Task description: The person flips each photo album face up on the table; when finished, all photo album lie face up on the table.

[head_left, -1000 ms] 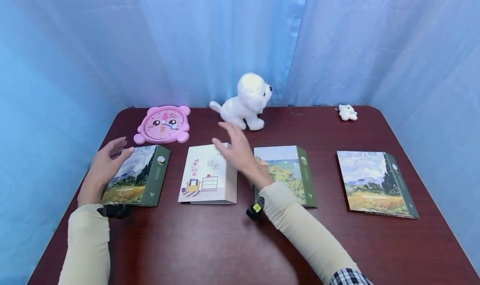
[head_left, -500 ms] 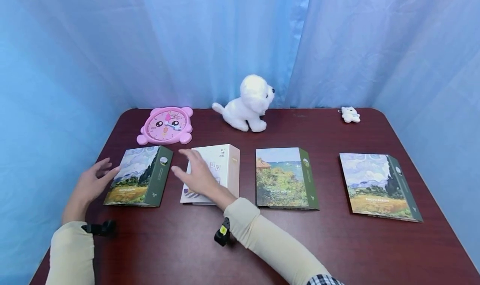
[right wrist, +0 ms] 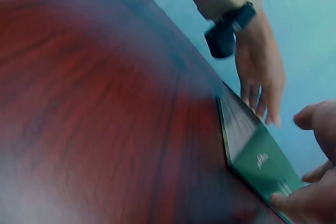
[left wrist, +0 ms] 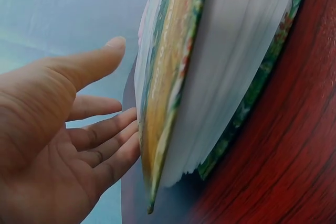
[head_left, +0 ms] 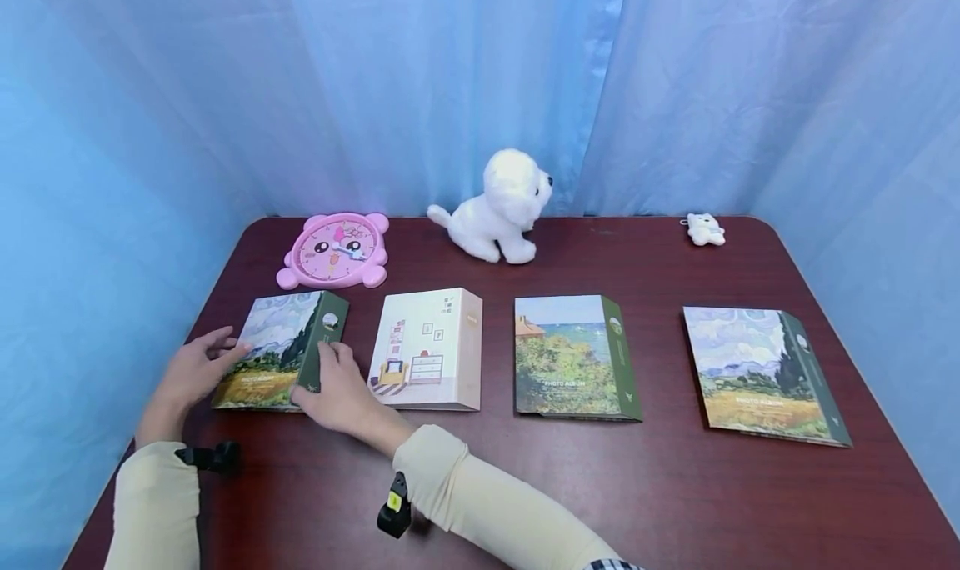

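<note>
At the left of the table lies a photo album [head_left: 262,357] with a landscape painting on its cover and a green spine. My left hand [head_left: 189,376] is at its left edge. In the left wrist view the fingers of that hand [left wrist: 58,135] reach the album's edge, with the thumb raised apart from the cover. My right hand [head_left: 347,397] is at the green spine. The right wrist view shows a fingertip against the spine [right wrist: 265,158] and the thumb held away from it. Neither hand is closed round the album.
To the right lie a white album [head_left: 423,345] with a room drawing, a seaside album [head_left: 570,353] and another landscape album [head_left: 750,370]. Behind them are a pink clock [head_left: 333,253], a white plush dog [head_left: 498,207] and a small white plush [head_left: 705,229]. Blue curtains [head_left: 450,70] surround the table.
My right hand has swept left and down, from above the white album to the left album's spine. My left hand has moved down and drawn near the album's left edge. The albums stay put.
</note>
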A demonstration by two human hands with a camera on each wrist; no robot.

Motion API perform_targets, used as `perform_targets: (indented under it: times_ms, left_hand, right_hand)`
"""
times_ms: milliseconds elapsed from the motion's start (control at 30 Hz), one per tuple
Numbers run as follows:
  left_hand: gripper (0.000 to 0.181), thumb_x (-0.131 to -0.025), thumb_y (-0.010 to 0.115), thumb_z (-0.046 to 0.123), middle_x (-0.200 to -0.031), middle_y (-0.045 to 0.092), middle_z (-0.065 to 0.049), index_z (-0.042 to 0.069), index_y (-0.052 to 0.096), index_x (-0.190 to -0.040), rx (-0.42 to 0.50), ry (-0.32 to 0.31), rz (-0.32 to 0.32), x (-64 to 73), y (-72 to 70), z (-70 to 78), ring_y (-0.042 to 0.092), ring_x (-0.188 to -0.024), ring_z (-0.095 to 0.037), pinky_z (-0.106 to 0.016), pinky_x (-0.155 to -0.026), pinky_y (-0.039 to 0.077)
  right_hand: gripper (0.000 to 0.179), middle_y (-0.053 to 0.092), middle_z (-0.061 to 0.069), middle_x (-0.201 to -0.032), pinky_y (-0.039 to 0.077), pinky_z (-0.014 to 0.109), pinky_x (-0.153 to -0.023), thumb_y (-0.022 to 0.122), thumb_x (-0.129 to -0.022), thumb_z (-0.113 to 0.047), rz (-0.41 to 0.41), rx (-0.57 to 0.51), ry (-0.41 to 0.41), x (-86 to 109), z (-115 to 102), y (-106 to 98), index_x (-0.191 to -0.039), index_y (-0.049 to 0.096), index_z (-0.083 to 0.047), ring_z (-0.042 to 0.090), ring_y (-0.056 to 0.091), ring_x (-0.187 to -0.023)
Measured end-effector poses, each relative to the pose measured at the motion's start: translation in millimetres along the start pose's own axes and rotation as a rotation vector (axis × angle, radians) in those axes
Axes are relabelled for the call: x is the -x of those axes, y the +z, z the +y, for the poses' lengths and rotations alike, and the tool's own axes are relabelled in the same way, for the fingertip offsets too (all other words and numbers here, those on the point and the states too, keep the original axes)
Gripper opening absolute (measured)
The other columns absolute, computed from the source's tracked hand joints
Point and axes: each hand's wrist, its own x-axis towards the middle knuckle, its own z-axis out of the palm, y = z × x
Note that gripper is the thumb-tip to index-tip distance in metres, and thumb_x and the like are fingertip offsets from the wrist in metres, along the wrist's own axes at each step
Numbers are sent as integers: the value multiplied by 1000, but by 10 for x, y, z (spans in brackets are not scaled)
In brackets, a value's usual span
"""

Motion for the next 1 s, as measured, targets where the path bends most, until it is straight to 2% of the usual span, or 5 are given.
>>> perform_targets:
  times_ms: [233,500,633,833,1000]
  left_hand:
    - [92,-93,44,60,-137,38,-39,-9,19,-148,8,-66,-67,-36,18,-7,45,-117,-50,-63,-94,41]
    - [93,-90,49,62,-137,37,-37,-6,22,-148,80,-137,-90,-45,56,27,46,-111,-45,-57,-92,45]
    - [92,-90,51,60,-136,39,-37,-5,24,-148,96,-141,-89,-39,88,68,48,-109,-43,-52,-88,48]
    - [89,-90,53,58,-132,44,-37,-6,28,-147,82,-125,-56,-19,123,95,52,-105,-40,-42,-80,50]
    - [91,-90,54,58,-132,44,-37,-7,26,-147,107,-126,-66,23,118,95,53,-103,-38,-34,-76,51]
  right_hand:
    - [82,18,10,-158,35,28,-109,62,-89,-42,-34,-16,106,35,-72,115,-153,22,-9,21,27,-143]
    - [81,16,7,-158,34,28,-110,64,-89,-38,-6,-114,141,46,-89,179,-152,23,-8,18,25,-143]
    - [77,17,5,-158,34,28,-110,63,-90,-34,12,-149,157,65,-85,190,-152,25,-9,18,26,-143]
    - [73,19,6,-157,35,27,-109,62,-91,-31,37,-132,141,91,-75,198,-151,28,-9,19,28,-142]
    - [72,20,6,-156,36,27,-108,62,-90,-32,46,-143,132,104,-69,199,-150,30,-10,19,27,-141]
